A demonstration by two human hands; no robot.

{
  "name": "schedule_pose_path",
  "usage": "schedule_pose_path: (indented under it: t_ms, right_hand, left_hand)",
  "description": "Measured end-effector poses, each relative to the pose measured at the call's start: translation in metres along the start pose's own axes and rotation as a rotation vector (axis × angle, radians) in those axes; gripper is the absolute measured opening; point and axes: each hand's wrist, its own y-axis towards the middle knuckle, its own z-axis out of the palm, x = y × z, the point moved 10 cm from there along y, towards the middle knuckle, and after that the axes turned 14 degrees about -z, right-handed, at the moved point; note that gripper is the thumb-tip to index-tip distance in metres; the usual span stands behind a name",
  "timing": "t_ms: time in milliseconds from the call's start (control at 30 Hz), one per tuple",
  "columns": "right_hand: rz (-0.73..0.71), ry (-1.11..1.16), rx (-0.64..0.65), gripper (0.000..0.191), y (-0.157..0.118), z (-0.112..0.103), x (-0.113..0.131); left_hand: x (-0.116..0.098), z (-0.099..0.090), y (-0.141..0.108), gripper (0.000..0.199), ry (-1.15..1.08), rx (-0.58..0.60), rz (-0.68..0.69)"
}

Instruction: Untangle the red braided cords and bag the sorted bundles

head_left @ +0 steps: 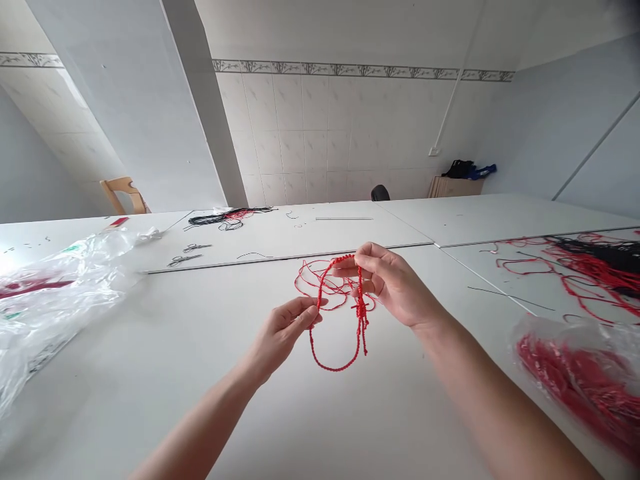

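Between my two hands hangs a loop of red braided cord (334,369), held up above the white table. My left hand (287,327) pinches the loop's left side between thumb and fingers. Higher up, my right hand (387,277) pinches the top right of the loop. Knots and short cord ends (362,310) dangle on the loop's right side, below my right hand. Behind the loop, a loose tangle of thin red cord (305,277) lies on the table, partly hidden by my right hand.
Clear plastic bags (95,267) lie at the left. Two pairs of scissors (185,259), black and red cords (225,217) and a ruler (344,219) are farther back. At the right are a pile of cords (600,267) and a bag of red cords (575,373).
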Motion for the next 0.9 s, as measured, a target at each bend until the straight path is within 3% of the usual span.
schedule_pose_path:
  t_ms: [200, 433, 633, 733, 900]
  right_hand:
    - [-0.029, -0.255, -0.008, 0.021, 0.002, -0.012, -0.007]
    - [-0.029, -0.309, 0.262, 0.029, -0.011, 0.029, -0.006]
    - [-0.087, -0.598, 0.237, 0.016, -0.015, 0.031, 0.002]
    - [-0.132, -0.630, 0.251, 0.012, -0.014, 0.031, 0.007]
    - [-0.206, -0.660, 0.271, 0.008, -0.013, 0.030, 0.019]
  left_hand:
    - [-0.010, -0.009, -0.006, 0.036, -0.015, -0.068, -0.022]
    - [-0.022, -0.020, -0.013, 0.038, 0.003, -0.167, 0.004]
    - [-0.036, -0.017, -0.020, 0.035, 0.008, -0.172, 0.096]
    - [-0.036, -0.015, -0.021, 0.035, 0.012, -0.146, 0.075]
    - [-0.026, 0.000, -0.019, 0.040, -0.006, 0.054, -0.039]
